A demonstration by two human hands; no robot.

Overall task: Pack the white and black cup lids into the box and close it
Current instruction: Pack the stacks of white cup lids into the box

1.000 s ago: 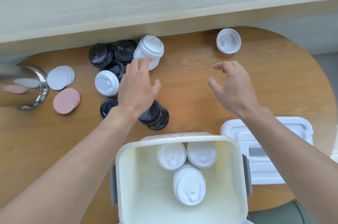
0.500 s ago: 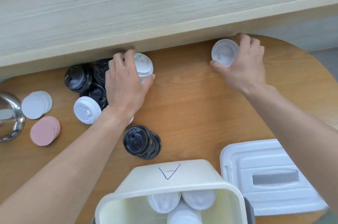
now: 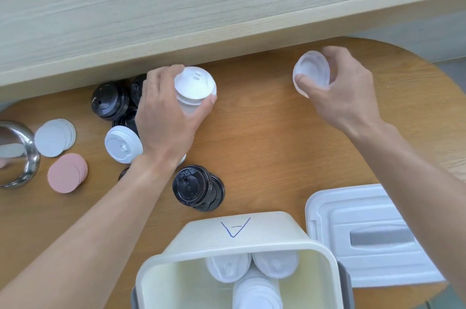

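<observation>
My left hand (image 3: 166, 117) grips a stack of white cup lids (image 3: 194, 85) near the back of the wooden table. My right hand (image 3: 345, 92) holds a single white lid (image 3: 311, 71), tilted and lifted off the table at the back right. More lids lie on the left: a white lid (image 3: 122, 143), black lids (image 3: 108, 103) at the back, and a stack of black lids (image 3: 194, 186) in front of my left wrist. The open cream box (image 3: 239, 238) at the bottom centre holds three stacks of white lids (image 3: 254, 271). Its white cover (image 3: 363, 233) lies to the right.
A low wooden shelf (image 3: 201, 6) overhangs the table's back edge. At far left are a steel bowl (image 3: 22, 157), a fan of white discs (image 3: 54, 137) and a pile of pink discs (image 3: 66, 172). Bare wood (image 3: 264, 137) lies between my hands.
Both hands reached back from mid-table and closed: the left on the white lid stack, the right on the lone white lid, now lifted and tilted. The view shifted forward.
</observation>
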